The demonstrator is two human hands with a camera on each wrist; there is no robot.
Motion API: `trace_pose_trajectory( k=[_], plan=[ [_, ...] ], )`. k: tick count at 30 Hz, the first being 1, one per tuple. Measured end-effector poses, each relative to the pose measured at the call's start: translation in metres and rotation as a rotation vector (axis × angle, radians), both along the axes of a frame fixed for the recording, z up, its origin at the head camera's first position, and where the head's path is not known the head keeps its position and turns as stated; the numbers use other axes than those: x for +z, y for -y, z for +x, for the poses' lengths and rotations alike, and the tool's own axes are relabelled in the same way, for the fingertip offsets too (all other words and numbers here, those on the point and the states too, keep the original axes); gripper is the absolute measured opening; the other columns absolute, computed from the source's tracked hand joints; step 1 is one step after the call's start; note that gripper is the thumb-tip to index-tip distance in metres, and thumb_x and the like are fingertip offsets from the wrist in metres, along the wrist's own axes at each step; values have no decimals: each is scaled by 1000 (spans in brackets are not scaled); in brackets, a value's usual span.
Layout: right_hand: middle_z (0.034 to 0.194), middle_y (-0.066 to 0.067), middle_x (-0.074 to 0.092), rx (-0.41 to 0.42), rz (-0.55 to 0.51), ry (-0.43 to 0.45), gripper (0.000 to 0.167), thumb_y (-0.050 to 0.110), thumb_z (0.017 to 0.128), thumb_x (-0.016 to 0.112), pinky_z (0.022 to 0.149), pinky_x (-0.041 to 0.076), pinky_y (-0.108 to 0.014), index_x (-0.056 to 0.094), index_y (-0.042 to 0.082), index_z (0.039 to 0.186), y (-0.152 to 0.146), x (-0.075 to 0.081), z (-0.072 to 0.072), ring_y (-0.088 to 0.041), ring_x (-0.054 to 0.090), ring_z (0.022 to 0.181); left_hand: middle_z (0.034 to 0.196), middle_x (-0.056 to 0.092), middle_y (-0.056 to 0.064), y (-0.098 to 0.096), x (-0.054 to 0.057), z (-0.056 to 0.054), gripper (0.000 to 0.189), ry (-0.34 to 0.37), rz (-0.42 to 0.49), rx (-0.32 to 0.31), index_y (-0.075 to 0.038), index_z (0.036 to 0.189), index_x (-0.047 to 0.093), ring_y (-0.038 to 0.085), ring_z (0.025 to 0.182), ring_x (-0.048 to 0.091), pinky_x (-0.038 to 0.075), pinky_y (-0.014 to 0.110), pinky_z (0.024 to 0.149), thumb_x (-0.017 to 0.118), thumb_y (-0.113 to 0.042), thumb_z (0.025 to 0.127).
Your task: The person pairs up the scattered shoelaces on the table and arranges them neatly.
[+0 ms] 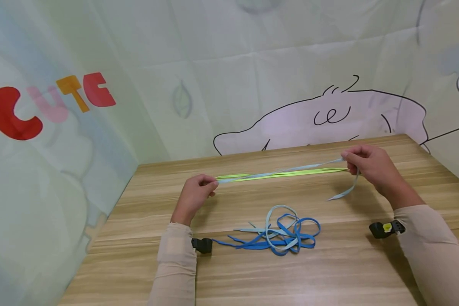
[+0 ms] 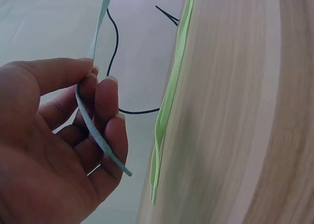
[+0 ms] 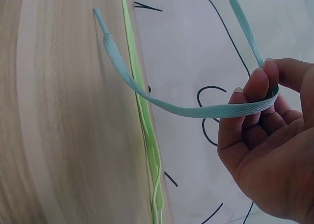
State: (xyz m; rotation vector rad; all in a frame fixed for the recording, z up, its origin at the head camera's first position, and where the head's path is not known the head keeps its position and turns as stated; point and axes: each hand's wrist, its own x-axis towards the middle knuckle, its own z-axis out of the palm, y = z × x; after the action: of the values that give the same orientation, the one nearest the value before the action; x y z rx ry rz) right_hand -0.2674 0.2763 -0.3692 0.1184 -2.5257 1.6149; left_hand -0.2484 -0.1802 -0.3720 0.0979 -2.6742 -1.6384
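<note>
A light blue shoelace is stretched between both hands above the table. My left hand pinches it near one end; in the left wrist view a short tail hangs across the curled fingers. The right hand pinches the other side between thumb and forefinger, and a longer tail loops down from it with its tip free. Behind the stretched lace, a yellow-green shoelace lies doubled and straight along the far part of the table, partly overlapped by the blue one in the head view.
Nearer on the wooden table lies a loose tangle of darker blue shoelace and another light blue shoelace. A printed cloth hangs behind the table's far edge. Each wrist carries a small black camera.
</note>
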Motion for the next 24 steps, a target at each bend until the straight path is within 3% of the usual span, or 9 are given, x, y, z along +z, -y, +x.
trace_pose_trajectory(
  k=[8,19,24],
  plan=[
    [75,1,60,-13,-1,38,44,43,98,63,64,46,-30,61,0,108,-9,-4,-2,-16,57,71,103,65,10,0,-3,-1,18,21,35,26,-4,110,69,24,89,64,48,40,87,64,-19,99],
    [80,7,63,-11,-220,107,22,29,97,69,69,55,-24,68,8,101,-14,-3,-4,-11,61,74,102,64,12,4,-7,-3,20,30,83,97,-1,113,67,20,83,65,51,38,84,63,-16,100],
    [79,7,61,-6,-208,124,21,29,98,67,68,54,-24,67,8,101,-18,-5,-5,-10,59,73,99,64,11,6,-10,-7,20,24,90,113,-1,112,67,18,80,65,51,34,79,62,-16,100]
  ],
)
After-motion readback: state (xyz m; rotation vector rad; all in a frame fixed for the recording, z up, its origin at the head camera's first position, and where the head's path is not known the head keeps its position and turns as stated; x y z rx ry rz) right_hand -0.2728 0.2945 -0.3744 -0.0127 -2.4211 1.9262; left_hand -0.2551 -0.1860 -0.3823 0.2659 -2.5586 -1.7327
